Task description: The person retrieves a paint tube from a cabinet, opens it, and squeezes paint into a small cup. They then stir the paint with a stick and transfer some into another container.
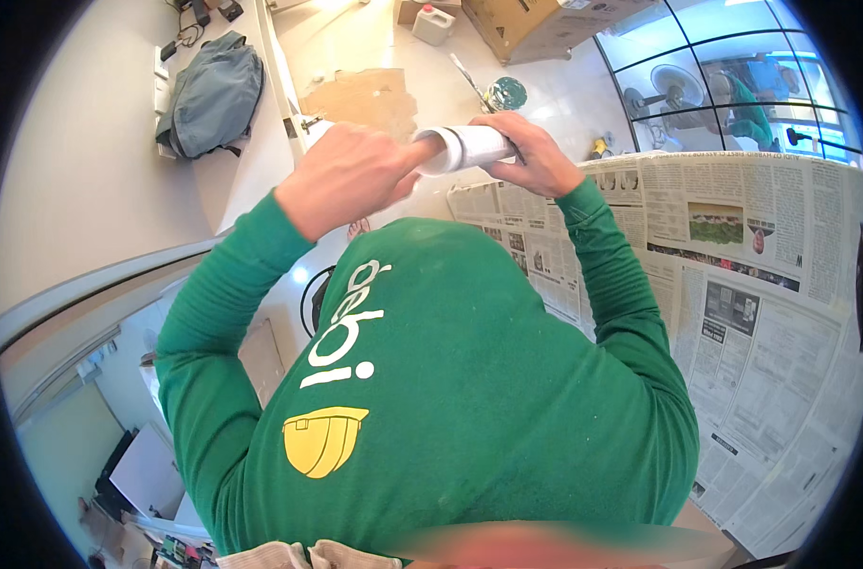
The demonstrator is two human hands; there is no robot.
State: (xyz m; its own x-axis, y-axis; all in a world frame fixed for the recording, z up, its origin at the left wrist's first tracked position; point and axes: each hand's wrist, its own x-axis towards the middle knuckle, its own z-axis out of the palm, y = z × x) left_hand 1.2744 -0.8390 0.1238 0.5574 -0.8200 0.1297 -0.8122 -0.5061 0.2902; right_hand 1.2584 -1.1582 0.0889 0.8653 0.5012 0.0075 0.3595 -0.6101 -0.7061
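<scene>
In front of my chest is a white cylindrical roll (481, 146), held almost level, its hollow end facing left. My right hand (534, 155) is closed around the right end, fingers over the top and thumb below. My left hand (357, 174) is at the open end, one finger reaching into the opening and the other fingers curled. The inside of the roll and the tip of that finger are hidden.
Newspaper sheets (782, 360) cover a large surface on the right. Beyond my hands, a dark green-rimmed tub (505, 94), a white jug (433, 26) and a cardboard box (536, 27) stand on the floor. A grey-blue backpack (218, 95) rests at the left.
</scene>
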